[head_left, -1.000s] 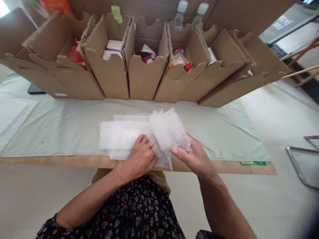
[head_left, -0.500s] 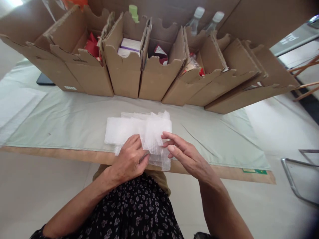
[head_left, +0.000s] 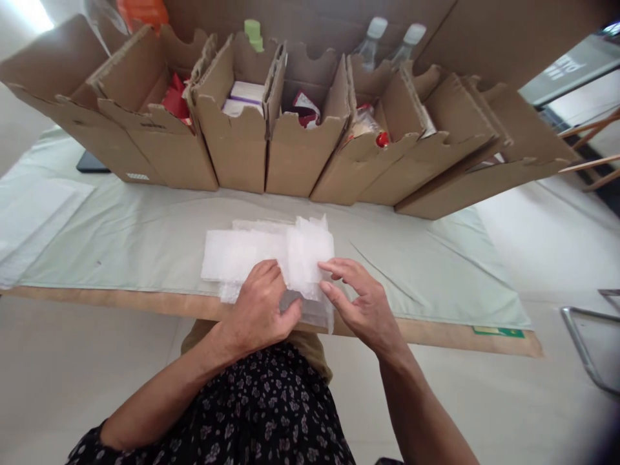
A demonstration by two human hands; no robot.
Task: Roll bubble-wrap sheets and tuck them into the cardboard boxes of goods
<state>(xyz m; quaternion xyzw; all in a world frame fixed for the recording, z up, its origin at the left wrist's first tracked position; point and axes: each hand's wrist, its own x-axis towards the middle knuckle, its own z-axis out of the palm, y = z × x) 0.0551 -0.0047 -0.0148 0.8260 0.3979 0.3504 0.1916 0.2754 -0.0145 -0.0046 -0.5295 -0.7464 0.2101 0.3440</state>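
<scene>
— Where the dial is centred on the folded wrap (head_left: 307, 255), the whitish folded-over piece directly before you, your left hand (head_left: 261, 303) sits at 8 o'clock. Your fingers there are drawn together and curled down upon the layers, with your thumb standing apart at 3 o'clock of the palm. Whether the fingertips pinch a layer cannot be determined; they are turned under.

— And the right?

— Your right hand (head_left: 361, 303) is at 4 o'clock. Your thumb and forefinger are parted, tips at the near right edge of the folded wrap, and the remaining fingers are loosely bent. Actual contact cannot be confirmed.

— State the position of the wrap.

— It lies on the right end of your stack of sheets (head_left: 237, 255), which extends towards 9 o'clock. A thin, clear layer shows at 6 o'clock, reaching over the wooden table edge (head_left: 145, 297). All of it is on your pale green cloth (head_left: 387, 252).

— Surroundings?

— At 12 o'clock you face a row of cardboard boxes (head_left: 237, 152), with a red packet (head_left: 175, 98) inside one at 11. Capped bottles (head_left: 371, 45) stand behind at 1. At 9 o'clock you have larger white sheets (head_left: 36, 213); at 4, a green label (head_left: 498, 332) on the table edge.
</scene>
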